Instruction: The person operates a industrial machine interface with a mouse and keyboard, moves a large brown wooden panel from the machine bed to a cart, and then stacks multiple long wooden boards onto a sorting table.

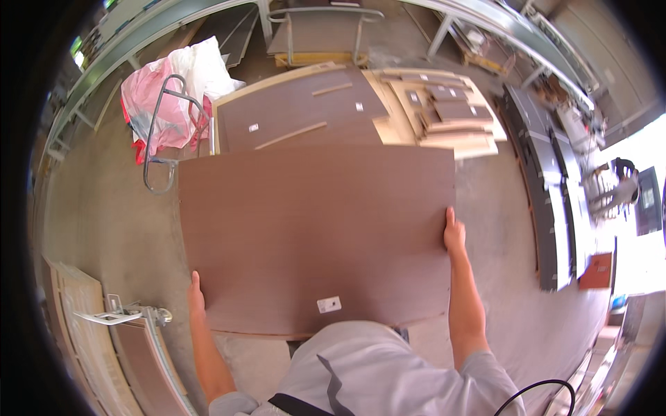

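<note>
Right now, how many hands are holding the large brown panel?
2: left hand at the left edge of the brown panel, right hand at its right edge. Its underside is hidden.

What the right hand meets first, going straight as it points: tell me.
Past the brown rectangular panel it grips, the right hand would probably meet the pile of brown and pale wooden boards; depth is unclear.

Wkshp, stacked brn panels point(291, 104), metal frame point(438, 36), concrete flr point(496, 215)
</note>
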The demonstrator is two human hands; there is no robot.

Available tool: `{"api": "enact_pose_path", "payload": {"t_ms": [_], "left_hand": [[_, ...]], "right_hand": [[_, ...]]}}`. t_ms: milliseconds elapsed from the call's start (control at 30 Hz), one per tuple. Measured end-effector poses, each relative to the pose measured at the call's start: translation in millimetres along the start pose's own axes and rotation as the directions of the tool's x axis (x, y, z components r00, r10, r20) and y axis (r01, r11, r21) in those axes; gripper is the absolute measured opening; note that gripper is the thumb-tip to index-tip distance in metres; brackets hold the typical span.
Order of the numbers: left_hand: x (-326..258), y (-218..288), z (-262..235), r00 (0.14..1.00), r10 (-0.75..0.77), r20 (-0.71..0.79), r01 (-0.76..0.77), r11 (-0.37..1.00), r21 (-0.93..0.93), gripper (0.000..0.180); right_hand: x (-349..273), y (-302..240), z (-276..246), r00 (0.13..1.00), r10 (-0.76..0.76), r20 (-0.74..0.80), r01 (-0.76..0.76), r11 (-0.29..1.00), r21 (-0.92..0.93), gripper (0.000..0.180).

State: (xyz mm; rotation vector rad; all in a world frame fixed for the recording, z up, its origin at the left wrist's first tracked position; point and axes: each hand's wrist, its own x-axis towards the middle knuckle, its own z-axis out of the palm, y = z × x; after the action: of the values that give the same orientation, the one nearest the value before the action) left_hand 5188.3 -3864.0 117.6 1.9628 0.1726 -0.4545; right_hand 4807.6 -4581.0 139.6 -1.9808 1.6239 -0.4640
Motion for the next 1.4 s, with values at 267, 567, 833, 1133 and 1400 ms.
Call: {"api": "enact_pose_path", "payload": {"t_ms": [267,567,833,1133,1400], "left_hand": [[187,28,81,0.968,-0.244,-0.062,0.251,0.942,0.222,0.091],[332,82,148,0.935,-0.349,-0.064,0.299,0.679,0.671,0.095],[456,95,203,0.888,-0.428,-0.169,0.436,0.667,0.605,0.099],[647,85,281,0.889,-0.385,-0.247,0.457,0.737,0.498,0.105],[816,122,375,0.985,-0.087,-0.147,0.17,0.441,0.881,0.081]], "right_hand": [[164,-118,141,0.931,0.258,0.259,-0.249,0.966,-0.068,0.092],[280,-172,262,0.814,0.425,0.396,-0.311,0.894,-0.321,0.1],[420,-244,411,0.797,0.397,0.455,-0.202,0.885,-0.419,0.106],[594,-412,583,0.841,0.239,0.486,-0.033,0.918,-0.395,0.109],[663,-498,766,0.796,-0.084,0.599,0.451,0.742,-0.496,0.108]]}}
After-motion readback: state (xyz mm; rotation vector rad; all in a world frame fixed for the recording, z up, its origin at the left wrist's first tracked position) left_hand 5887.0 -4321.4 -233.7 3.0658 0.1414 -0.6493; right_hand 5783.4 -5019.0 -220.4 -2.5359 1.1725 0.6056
